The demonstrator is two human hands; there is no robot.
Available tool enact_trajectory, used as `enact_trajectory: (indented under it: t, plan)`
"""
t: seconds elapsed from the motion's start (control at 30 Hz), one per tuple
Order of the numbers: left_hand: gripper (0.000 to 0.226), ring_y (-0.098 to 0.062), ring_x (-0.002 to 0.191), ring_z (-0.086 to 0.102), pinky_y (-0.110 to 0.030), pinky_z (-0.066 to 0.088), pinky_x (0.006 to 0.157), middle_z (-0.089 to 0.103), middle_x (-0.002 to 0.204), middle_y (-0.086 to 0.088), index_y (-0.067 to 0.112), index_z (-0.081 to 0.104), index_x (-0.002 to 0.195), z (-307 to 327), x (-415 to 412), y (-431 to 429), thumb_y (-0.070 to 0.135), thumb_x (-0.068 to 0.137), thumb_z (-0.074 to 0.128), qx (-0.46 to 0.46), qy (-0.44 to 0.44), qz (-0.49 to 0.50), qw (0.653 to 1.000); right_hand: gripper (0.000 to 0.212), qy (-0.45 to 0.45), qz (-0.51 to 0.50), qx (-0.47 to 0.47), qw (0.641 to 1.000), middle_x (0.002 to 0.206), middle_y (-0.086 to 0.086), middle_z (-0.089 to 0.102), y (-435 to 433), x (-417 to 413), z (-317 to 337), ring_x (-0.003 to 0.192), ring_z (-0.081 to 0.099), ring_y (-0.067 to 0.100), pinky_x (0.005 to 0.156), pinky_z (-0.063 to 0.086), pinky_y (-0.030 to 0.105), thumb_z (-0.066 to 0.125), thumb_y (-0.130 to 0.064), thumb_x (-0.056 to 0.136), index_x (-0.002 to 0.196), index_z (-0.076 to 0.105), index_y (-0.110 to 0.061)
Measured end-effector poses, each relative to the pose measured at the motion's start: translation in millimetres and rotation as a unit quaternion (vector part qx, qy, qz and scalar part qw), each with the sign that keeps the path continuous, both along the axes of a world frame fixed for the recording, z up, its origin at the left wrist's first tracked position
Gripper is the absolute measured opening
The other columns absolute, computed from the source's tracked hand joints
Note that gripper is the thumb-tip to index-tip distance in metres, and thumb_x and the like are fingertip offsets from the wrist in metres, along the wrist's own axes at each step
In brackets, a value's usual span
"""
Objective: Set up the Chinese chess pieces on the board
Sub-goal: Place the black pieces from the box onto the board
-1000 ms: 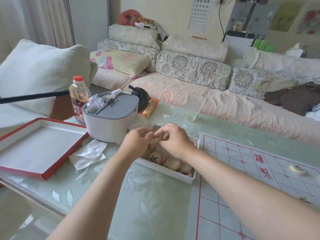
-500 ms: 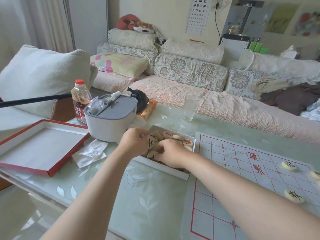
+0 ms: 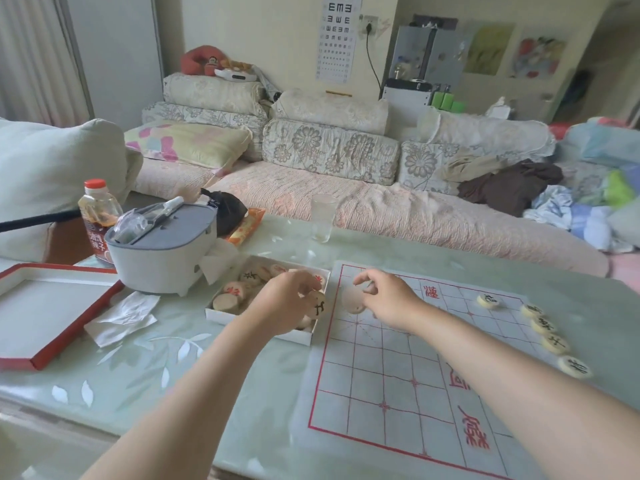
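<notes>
Step in hand: pieces are being ferried from the box (image 3: 259, 322) to the board (image 3: 398, 393), both laid on the bench (image 3: 156, 375). A pick and a placement are caught at once.
Left hand (image 3: 284, 304): held over the box, fingers curled round a black-marked piece (image 3: 318, 307) raised above the heap.
Right hand (image 3: 391, 301): held over the board's box-side edge. A blurred piece (image 3: 352, 299) is seen just beside its fingers (image 3: 362, 280); whether it is pinched or let go cannot be told.
Already set: five pieces (image 3: 543, 325) are seen at the board's opposite edge.
Next move: the blurred piece is judged to need seating on a line crossing, face up. The black-marked one is then to be carried across.
</notes>
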State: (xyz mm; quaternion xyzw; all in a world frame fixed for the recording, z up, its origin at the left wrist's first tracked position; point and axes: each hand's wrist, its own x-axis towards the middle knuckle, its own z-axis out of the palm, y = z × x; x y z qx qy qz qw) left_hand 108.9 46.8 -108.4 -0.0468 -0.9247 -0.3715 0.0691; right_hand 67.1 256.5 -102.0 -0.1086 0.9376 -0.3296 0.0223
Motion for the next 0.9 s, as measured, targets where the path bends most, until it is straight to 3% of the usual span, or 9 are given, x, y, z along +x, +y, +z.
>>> enact_trajectory:
  t: [0.13,0.27,0.33,0.4,0.5,0.67,0.77,0.9]
  plan:
    - [0.023,-0.010,0.080,0.060,-0.025,0.052,0.067,0.063,0.102,0.012,0.034,0.061,0.109,-2.3,1.1,48.2,0.022,0.090,0.055,-0.014,-0.032,-0.043,0.998,0.034,-0.008,-0.029,0.042,0.999,0.092,-0.005,0.061,57.2,13.6,-8.6,0.063,0.052,0.013,0.052,0.040,0.024,0.045,-0.009,0.094,0.100,0.061,-0.039]
    - [0.022,-0.009,0.057,0.053,-0.019,0.041,0.044,0.063,0.100,0.009,0.032,0.062,0.106,-9.7,1.3,94.8,0.018,0.094,0.050,-0.017,-0.049,-0.104,0.993,0.037,-0.023,-0.061,0.065,0.996,0.098,-0.005,0.057,99.5,25.8,-16.5,0.069,0.051,0.012,0.055,0.038,0.025,0.040,-0.007,0.095,0.105,0.059,-0.037]
    - [0.024,-0.008,0.053,0.049,-0.016,0.036,0.041,0.063,0.104,0.008,0.030,0.061,0.109,-13.3,2.1,116.1,0.017,0.095,0.047,-0.033,-0.059,-0.130,0.989,0.032,-0.040,-0.059,0.080,0.994,0.103,-0.004,0.057,115.0,31.2,-22.1,0.077,0.054,0.014,0.060,0.041,0.025,0.042,-0.010,0.096,0.109,0.057,-0.034]
    - [0.024,-0.008,0.052,0.047,-0.016,0.034,0.041,0.063,0.107,0.006,0.028,0.060,0.112,-19.9,1.9,135.5,0.016,0.096,0.047,-0.047,-0.076,-0.148,0.985,0.027,-0.053,-0.049,0.103,0.992,0.110,-0.002,0.059,128.2,35.5,-27.9,0.091,0.058,0.017,0.074,0.049,0.029,0.046,-0.013,0.096,0.107,0.054,-0.036]
    - [0.025,-0.007,0.059,0.051,-0.017,0.037,0.046,0.063,0.108,0.008,0.032,0.060,0.111,-27.5,-0.9,156.6,0.018,0.096,0.046,-0.074,-0.083,-0.153,0.982,0.010,-0.066,-0.040,0.105,0.991,0.108,-0.004,0.062,141.1,38.5,-32.2,0.097,0.061,0.017,0.088,0.053,0.038,0.050,-0.031,0.098,0.104,0.056,-0.036]
    - [0.028,-0.009,0.064,0.053,-0.024,0.041,0.055,0.065,0.110,0.009,0.030,0.059,0.114,-32.6,-9.4,169.9,0.019,0.096,0.041,-0.115,-0.067,-0.140,0.981,0.032,-0.065,-0.032,0.108,0.991,0.118,-0.013,0.059,144.6,40.2,-31.8,0.102,0.056,0.009,0.086,0.047,0.028,0.061,-0.043,0.086,0.116,0.065,-0.032]
    - [0.028,-0.015,0.086,0.060,-0.029,0.051,0.075,0.063,0.114,0.005,0.028,0.060,0.117,-34.6,-12.5,171.0,0.024,0.094,0.045,-0.126,-0.079,-0.150,0.978,0.050,-0.073,-0.015,0.115,0.991,0.122,-0.017,0.058,144.9,40.0,-30.6,0.105,0.055,0.007,0.081,0.042,0.023,0.066,-0.045,0.079,0.127,0.059,-0.035]
    - [0.043,-0.014,0.095,0.057,-0.026,0.049,0.079,0.054,0.121,0.006,0.029,0.056,0.126,-31.7,-12.0,170.4,0.034,0.084,0.062,-0.151,-0.112,-0.178,0.966,0.048,-0.054,0.014,0.143,0.988,0.119,-0.017,0.058,146.8,38.1,-33.1,0.102,0.056,0.007,0.077,0.042,0.022,0.066,-0.043,0.079,0.126,0.056,-0.038]
